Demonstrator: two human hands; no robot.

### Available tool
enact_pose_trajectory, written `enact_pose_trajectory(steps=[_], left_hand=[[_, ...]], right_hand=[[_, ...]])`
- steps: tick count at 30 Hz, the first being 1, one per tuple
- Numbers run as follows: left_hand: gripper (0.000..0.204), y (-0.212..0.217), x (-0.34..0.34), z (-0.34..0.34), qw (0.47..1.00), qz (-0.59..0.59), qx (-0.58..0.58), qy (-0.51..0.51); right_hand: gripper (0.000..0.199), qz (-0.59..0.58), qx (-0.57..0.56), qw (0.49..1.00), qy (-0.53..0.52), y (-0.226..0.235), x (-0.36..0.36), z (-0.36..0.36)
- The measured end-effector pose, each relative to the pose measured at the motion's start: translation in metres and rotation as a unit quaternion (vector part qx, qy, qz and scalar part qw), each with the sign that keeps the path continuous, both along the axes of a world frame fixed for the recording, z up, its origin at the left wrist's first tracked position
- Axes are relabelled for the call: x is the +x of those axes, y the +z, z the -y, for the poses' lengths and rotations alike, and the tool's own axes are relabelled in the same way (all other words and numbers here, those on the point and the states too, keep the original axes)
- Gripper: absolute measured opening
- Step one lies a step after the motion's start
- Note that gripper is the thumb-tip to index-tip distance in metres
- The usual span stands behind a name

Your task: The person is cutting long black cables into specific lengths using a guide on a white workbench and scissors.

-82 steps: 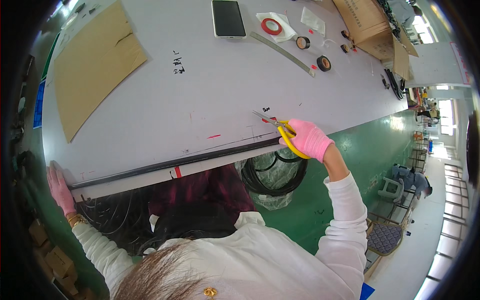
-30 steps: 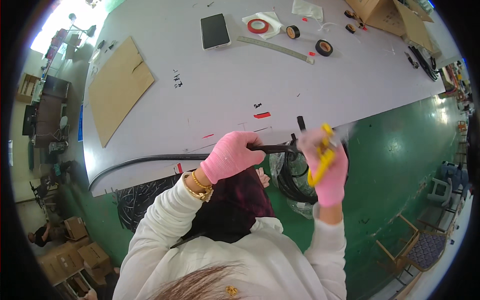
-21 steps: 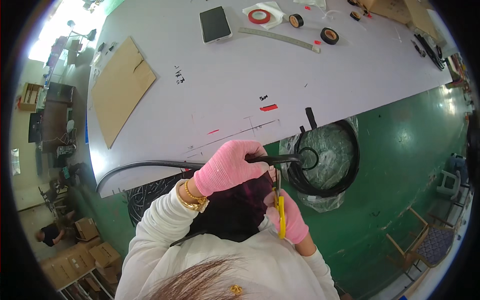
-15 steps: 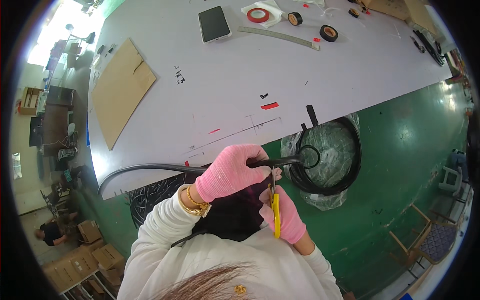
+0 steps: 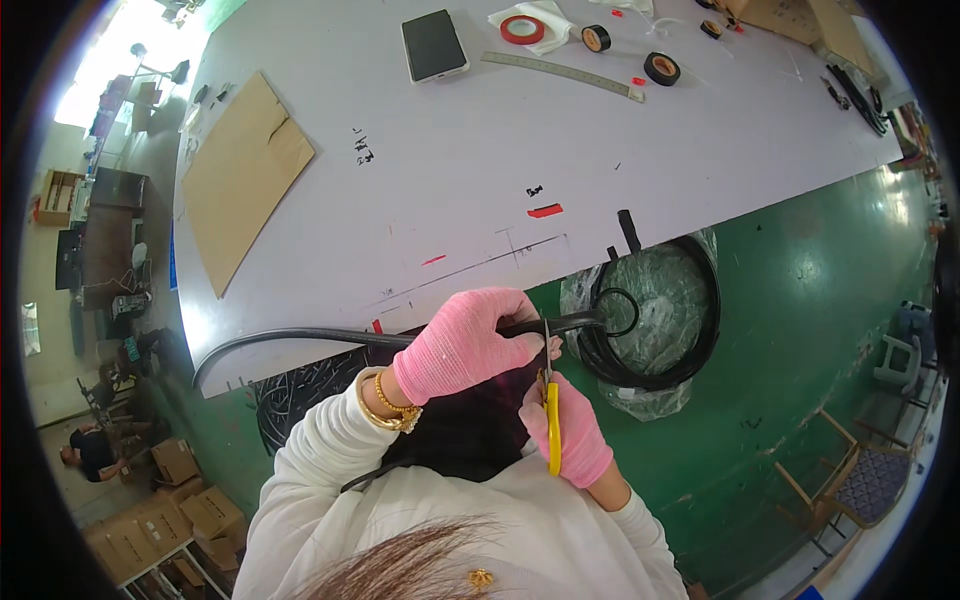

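The black cable (image 5: 300,336) runs left to right along the near edge of the white table (image 5: 480,170), toward the coil (image 5: 660,330) on your right. Your left hand (image 5: 468,342) is clenched around it. Just nearer, your right hand (image 5: 572,432) grips the yellow scissors (image 5: 550,400), blades pointing far, crossing the cable beside your left fingers.

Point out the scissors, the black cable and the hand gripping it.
scissors (image 5: 552,425), head view, on the yellow handle.
black cable (image 5: 300,335), head view, on the bare run left of the grip.
left hand (image 5: 470,340), head view, on the back of the pink glove.
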State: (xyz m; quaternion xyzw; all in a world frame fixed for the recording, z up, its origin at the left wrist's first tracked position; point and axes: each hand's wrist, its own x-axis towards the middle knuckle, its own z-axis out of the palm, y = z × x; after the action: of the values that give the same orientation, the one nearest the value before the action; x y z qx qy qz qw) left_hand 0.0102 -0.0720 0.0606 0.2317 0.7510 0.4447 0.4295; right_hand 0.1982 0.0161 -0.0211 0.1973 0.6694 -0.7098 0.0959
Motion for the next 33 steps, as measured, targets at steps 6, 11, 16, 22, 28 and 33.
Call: enact_pose_trajectory(steps=[6, 11, 16, 22, 28, 33], left_hand=[[0.014, -0.009, -0.007, 0.005, 0.995, -0.042, -0.057, -0.07], [0.041, 0.007, -0.02, -0.004, 0.969, 0.219, -0.005, -0.115], [0.052, -0.003, -0.031, -0.007, 0.931, 0.295, 0.068, -0.205], [0.05, -0.008, -0.027, -0.005, 0.915, 0.331, 0.086, -0.213], [0.048, -0.002, -0.022, 0.002, 0.917, 0.331, 0.102, -0.195], [0.054, 0.025, -0.004, 0.041, 0.931, 0.303, 0.103, -0.176]], right_hand=[[0.012, -0.002, 0.131, 0.991, -0.026, 0.024, -0.009, 0.001], [0.02, 0.042, 0.1, 0.992, -0.065, 0.03, -0.005, 0.002], [0.029, 0.093, 0.051, 0.992, -0.066, 0.033, 0.003, 0.005], [0.027, 0.106, 0.011, 0.989, -0.102, 0.04, 0.008, 0.006], [0.03, -0.062, 0.146, 0.976, -0.15, 0.018, 0.035, -0.027], [0.046, 0.019, -0.179, 0.957, -0.229, 0.013, -0.02, -0.024]])
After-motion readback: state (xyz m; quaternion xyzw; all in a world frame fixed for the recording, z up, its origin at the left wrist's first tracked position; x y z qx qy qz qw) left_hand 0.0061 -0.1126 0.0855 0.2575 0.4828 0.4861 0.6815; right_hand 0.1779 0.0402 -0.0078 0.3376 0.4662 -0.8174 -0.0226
